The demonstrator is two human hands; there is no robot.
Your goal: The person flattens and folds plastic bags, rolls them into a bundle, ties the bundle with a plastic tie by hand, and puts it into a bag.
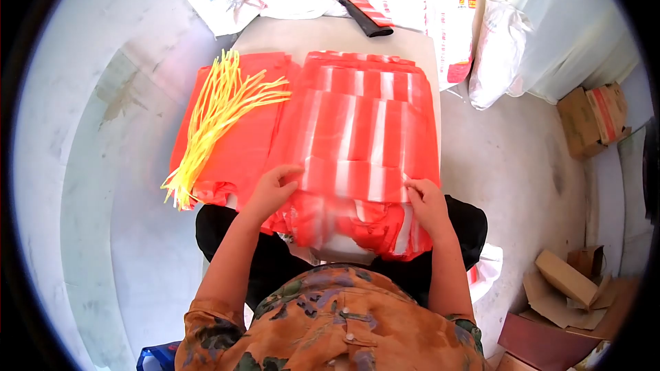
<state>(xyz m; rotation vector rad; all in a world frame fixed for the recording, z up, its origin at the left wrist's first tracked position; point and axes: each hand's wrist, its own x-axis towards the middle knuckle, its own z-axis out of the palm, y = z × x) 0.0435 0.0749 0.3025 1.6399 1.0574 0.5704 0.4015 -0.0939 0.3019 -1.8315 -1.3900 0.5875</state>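
Observation:
A stack of red-and-white striped plastic bags point(364, 113) lies in front of me on a table. My left hand point(273, 196) is at the lower left edge of the top bag, thumb and fingers closed on it. On the opposite side, my right hand point(427, 205) pinches the bag's lower right corner. Crumpled bag ends point(385, 227) hang below, partly blurred. To the left, a bundle of yellow strips point(213, 120) rests on a pile of plain red plastic sheets point(251, 130).
A black-and-red folded item point(366, 15) lies at the table's point(275, 31) far end. White printed sacks point(450, 20) stand behind it. Cardboard boxes point(592, 118) sit on the right, with an opened carton point(570, 288) at lower right. My knees flank the table's near edge.

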